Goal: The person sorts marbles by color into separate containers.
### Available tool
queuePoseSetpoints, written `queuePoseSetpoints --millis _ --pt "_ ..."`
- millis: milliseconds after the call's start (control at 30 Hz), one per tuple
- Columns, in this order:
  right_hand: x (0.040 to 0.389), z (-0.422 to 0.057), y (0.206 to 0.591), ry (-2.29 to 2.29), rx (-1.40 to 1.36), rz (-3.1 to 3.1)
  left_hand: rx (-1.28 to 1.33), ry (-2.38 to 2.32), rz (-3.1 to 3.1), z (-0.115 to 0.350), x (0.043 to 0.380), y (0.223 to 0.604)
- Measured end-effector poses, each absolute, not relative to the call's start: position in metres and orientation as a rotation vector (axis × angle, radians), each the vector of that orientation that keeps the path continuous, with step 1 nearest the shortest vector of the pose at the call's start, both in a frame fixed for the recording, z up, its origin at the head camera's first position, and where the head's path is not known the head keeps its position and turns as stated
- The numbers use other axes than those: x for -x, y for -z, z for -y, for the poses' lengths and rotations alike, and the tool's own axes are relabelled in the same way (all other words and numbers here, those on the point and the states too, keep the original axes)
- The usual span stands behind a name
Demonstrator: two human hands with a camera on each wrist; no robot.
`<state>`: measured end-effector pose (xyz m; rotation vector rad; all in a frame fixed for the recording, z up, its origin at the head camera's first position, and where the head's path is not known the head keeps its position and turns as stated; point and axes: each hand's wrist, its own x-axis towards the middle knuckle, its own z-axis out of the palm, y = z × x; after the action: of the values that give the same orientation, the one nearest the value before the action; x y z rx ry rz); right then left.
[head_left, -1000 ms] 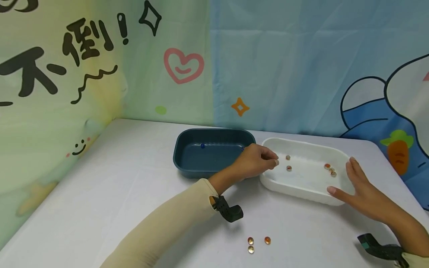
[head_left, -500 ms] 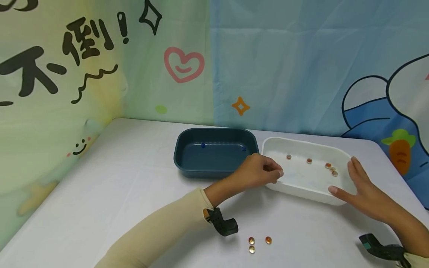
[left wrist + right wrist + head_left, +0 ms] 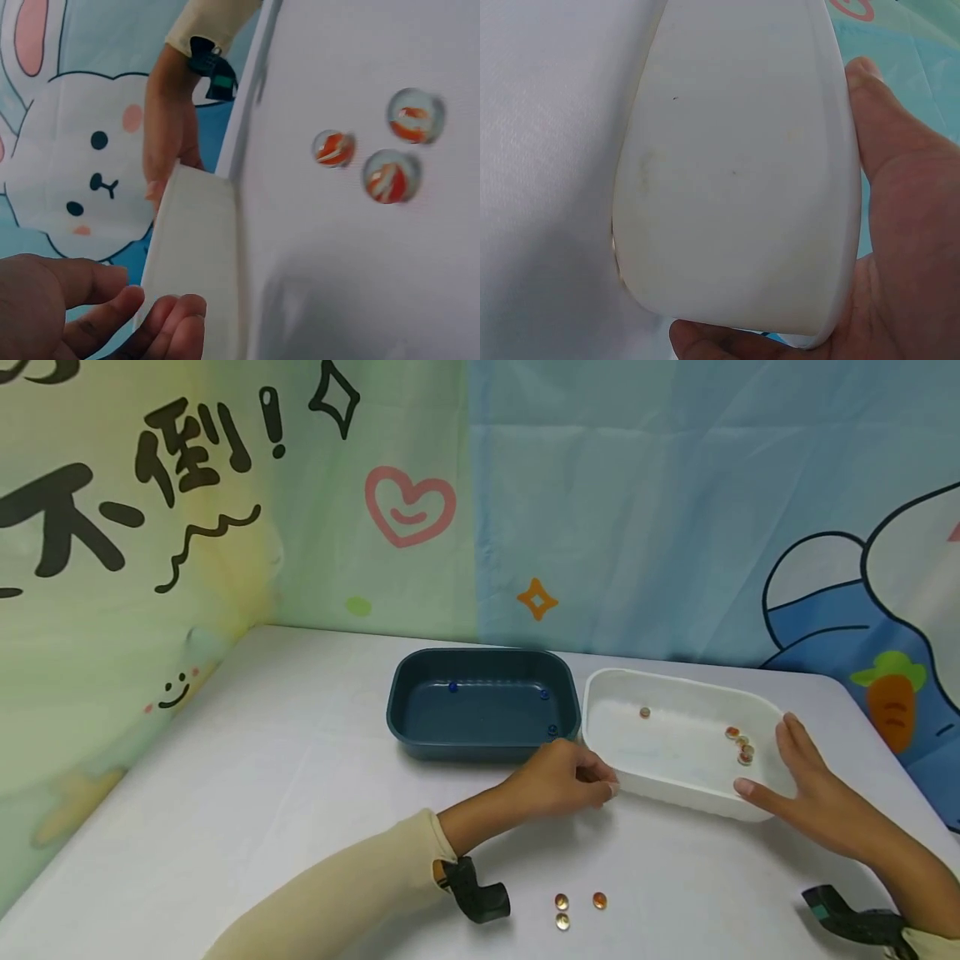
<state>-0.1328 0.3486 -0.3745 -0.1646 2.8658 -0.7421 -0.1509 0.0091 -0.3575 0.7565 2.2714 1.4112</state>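
My right hand (image 3: 825,793) grips the right end of a white tray (image 3: 675,785), thumb at the front side and fingers around the far end. The right wrist view shows the tray wall (image 3: 735,172) between thumb and fingers. My left hand (image 3: 558,781) hovers by the tray's front left corner with loosely bent fingers; in the left wrist view nothing shows between the fingers (image 3: 172,322). Inside the white tray, one clear-and-orange glass marble (image 3: 645,713) lies at the left and several marbles (image 3: 742,743) cluster at the right.
A dark blue tray (image 3: 465,750) with blue marbles (image 3: 453,687) stands left of the white one, their ends close together. Three orange-swirled marbles (image 3: 390,180) lie on the white tablecloth (image 3: 225,827) in front. A printed curtain (image 3: 637,527) hangs behind the table.
One marble in the white tray has rolled right, joining the cluster. My left hand has drawn back from over the tray's left end toward the front. The right hand has stayed put.
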Motion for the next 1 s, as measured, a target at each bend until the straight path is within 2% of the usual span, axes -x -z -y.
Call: queuePoseSetpoints --millis 667,1000 --pt "0.131 -0.348 0.378 0.734 0.165 -2.867 -0.881 -1.297 -2.121 0.035 0.112 0.379" --pt "0.131 -0.347 0.373 0.722 0.168 -2.867 -0.928 -1.309 -2.155 0.051 0.102 0.378"
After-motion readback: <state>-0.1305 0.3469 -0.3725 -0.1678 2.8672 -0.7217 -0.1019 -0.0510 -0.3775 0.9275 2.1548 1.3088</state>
